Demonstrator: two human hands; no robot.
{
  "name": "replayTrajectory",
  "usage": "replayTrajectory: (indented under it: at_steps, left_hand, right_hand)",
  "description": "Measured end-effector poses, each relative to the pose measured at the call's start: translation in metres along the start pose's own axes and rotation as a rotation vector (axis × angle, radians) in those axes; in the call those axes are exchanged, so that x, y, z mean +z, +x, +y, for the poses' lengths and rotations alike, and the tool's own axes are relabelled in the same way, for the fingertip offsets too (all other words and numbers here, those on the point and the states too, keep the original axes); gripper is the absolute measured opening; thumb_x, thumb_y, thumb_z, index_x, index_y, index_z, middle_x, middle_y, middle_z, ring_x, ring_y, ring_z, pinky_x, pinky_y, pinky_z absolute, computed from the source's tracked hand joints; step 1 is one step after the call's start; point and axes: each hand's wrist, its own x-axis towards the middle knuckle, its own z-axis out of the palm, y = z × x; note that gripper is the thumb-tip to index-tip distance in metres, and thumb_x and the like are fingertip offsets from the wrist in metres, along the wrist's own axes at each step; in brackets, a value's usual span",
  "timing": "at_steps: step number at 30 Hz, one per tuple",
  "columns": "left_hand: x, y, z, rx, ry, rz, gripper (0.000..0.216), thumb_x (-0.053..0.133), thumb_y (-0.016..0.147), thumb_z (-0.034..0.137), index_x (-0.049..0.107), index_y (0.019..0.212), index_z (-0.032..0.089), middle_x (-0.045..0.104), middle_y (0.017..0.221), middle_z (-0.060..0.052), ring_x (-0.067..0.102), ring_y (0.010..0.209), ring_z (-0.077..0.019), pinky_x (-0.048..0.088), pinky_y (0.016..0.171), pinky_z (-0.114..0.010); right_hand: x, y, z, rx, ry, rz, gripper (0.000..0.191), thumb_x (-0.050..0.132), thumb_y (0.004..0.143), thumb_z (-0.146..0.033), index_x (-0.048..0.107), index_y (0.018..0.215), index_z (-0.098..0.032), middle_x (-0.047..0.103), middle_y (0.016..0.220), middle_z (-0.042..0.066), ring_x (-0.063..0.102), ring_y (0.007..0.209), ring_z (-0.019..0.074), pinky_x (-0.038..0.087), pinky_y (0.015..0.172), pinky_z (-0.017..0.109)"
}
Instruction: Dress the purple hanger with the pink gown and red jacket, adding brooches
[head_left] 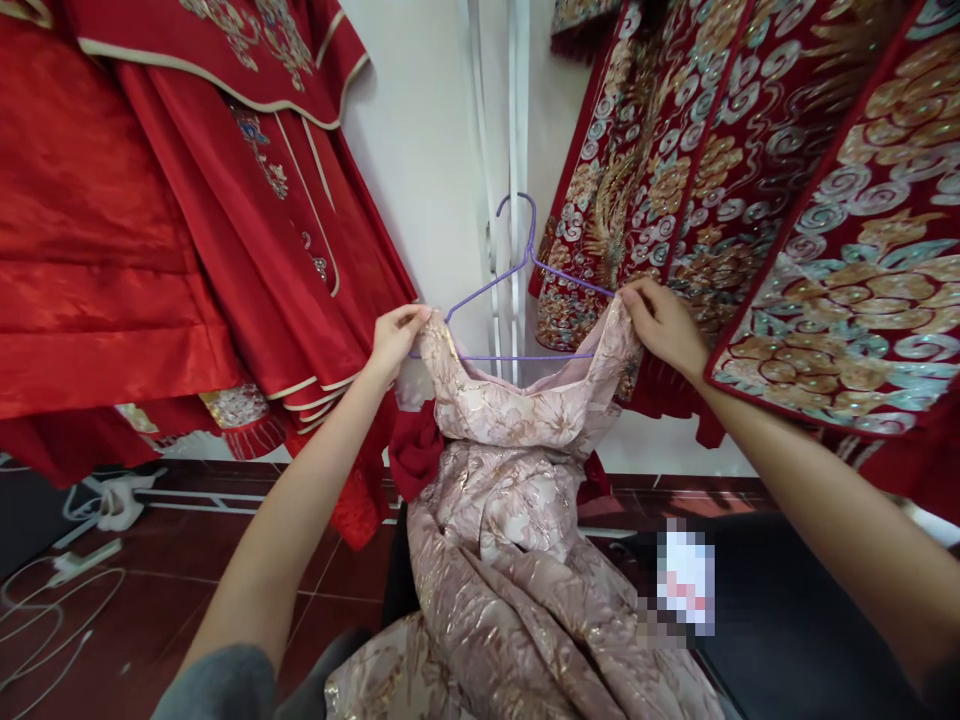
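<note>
A pale pink brocade dress (517,500) with gold floral patterning hangs from a thin purple hanger (491,283), its skirt spreading down toward me. My left hand (399,338) pinches the left shoulder strap close to the hanger's end. On the other side, my right hand (664,318) grips the right strap, fingers closed on the fabric. The hanger's hook points up in front of a white metal pole and appears free of any rail. A dark red cloth piece (416,450) shows beside the dress's waist at the left.
Red garments (285,220) with cream trim hang at the left. Heavily embroidered red garments (847,240) fill the right. White upright poles (514,120) stand against the wall. White cables (60,620) lie on the tiled floor, and a dark surface (795,610) lies at lower right.
</note>
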Motion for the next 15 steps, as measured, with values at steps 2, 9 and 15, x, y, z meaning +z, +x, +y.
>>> replayTrajectory:
  at_steps: [2, 9, 15]
  left_hand:
    - [0.015, 0.004, 0.007, 0.04, 0.075, -0.062, 0.036, 0.074, 0.069, 0.045, 0.072, 0.085, 0.013, 0.072, 0.088, -0.008, 0.063, 0.084, -0.02, 0.047, 0.082, -0.03]
    - [0.0, 0.0, 0.005, 0.2, 0.376, -0.215, 0.034, 0.057, 0.085, 0.042, 0.069, 0.097, 0.014, 0.072, 0.098, -0.008, 0.063, 0.092, -0.0193, 0.046, 0.087, -0.029]
    - [-0.019, -0.006, -0.008, 0.066, 0.272, -0.196, 0.045, 0.067, 0.074, 0.053, 0.066, 0.097, 0.014, 0.071, 0.097, -0.008, 0.064, 0.087, -0.0188, 0.05, 0.079, -0.028]
  right_hand:
    - [0.002, -0.002, 0.002, -0.027, -0.036, -0.002, 0.027, 0.039, 0.094, -0.039, 0.061, 0.094, -0.023, 0.067, 0.09, 0.008, 0.06, 0.086, 0.0257, 0.046, 0.08, 0.04]
    - [0.002, -0.008, -0.002, -0.06, -0.009, -0.172, 0.029, 0.042, 0.094, -0.037, 0.063, 0.108, -0.023, 0.07, 0.098, 0.007, 0.063, 0.091, 0.0254, 0.046, 0.086, 0.039]
    - [0.003, -0.005, 0.026, 0.329, 0.45, -0.105, 0.022, 0.048, 0.09, -0.031, 0.067, 0.089, -0.02, 0.07, 0.095, 0.005, 0.061, 0.088, 0.0174, 0.046, 0.085, 0.03]
